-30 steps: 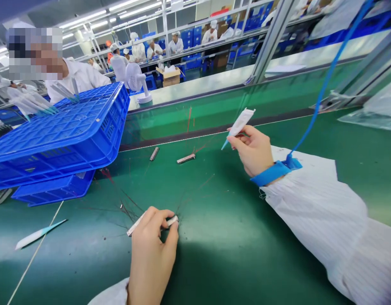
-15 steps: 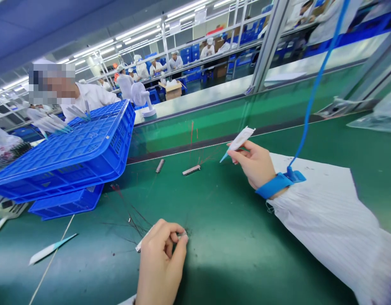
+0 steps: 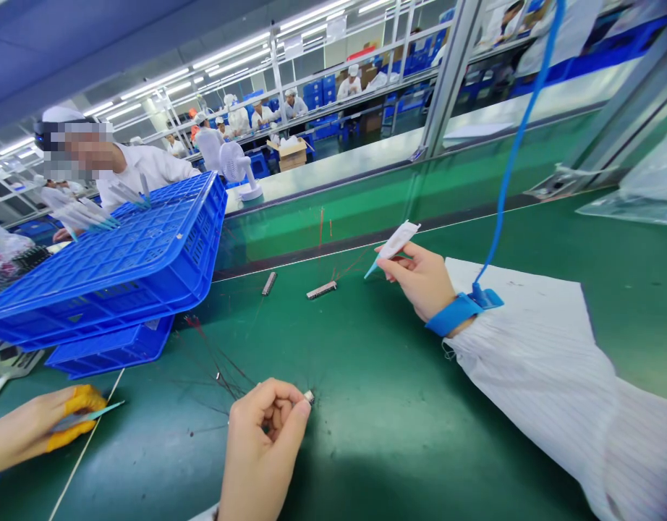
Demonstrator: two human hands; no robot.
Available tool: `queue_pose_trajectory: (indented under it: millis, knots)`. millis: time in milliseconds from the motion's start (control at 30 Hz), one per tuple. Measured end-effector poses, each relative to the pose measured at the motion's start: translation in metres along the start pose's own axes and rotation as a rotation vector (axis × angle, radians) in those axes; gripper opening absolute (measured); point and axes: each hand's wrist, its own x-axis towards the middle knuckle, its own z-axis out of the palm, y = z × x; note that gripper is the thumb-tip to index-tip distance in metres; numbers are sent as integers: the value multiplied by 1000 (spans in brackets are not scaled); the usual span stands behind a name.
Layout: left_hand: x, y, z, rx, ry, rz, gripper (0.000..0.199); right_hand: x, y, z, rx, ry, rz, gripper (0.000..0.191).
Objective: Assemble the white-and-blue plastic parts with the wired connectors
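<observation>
My left hand, low in the middle, is closed in a pinch. A small pale connector piece shows at its fingertips; the rest is hidden by the fingers. Thin dark and red wires lie just left of this hand. Farther up, my right hand grips a slim white tool with a flat wide end and a teal pointed tip aimed down left. Two narrow connector strips lie on the green table: one left of the tool's tip, another farther left.
Stacked blue plastic baskets stand at left, with several white-and-teal tools on top. Another person's hand with yellow finger covers holds a similar tool nearby. A blue cord runs up from my right wristband. Behind the low green barrier stands a white fan.
Another person's hand has come in from the left and grasped the tool lying there. My left hand has turned slightly, still pinching the small piece. The view has shifted a little.
</observation>
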Motion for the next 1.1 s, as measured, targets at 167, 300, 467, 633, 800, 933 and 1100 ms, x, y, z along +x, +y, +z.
queue_pose_trajectory:
  millis: [167, 300, 467, 633, 800, 933, 1100]
  knots:
    - [1, -10, -3, -118, -92, -14, 22, -2, 3, -1, -84, -59, -2, 18]
    - [2, -14, -3, -187, -113, -9, 17, -2, 7, -2, -137, -86, 4, 20]
    - [1, -7, -2, -210, -37, 97, 18, -1, 11, -3, -152, -93, 24, 19]
    - [1, -1, 0, -306, 4, 179, 18, -1, 11, -3, -143, -109, 34, 19]
    - [-2, 3, 5, -453, 46, 114, 16, -1, 11, -4, -130, -112, 49, 17]
    - [-7, 9, 9, -485, 204, 87, 18, 0, 11, -3, -127, -107, 55, 16]
    - [-11, 10, 9, -528, 298, 115, 15, 0, 9, -3, -133, -106, 57, 17]
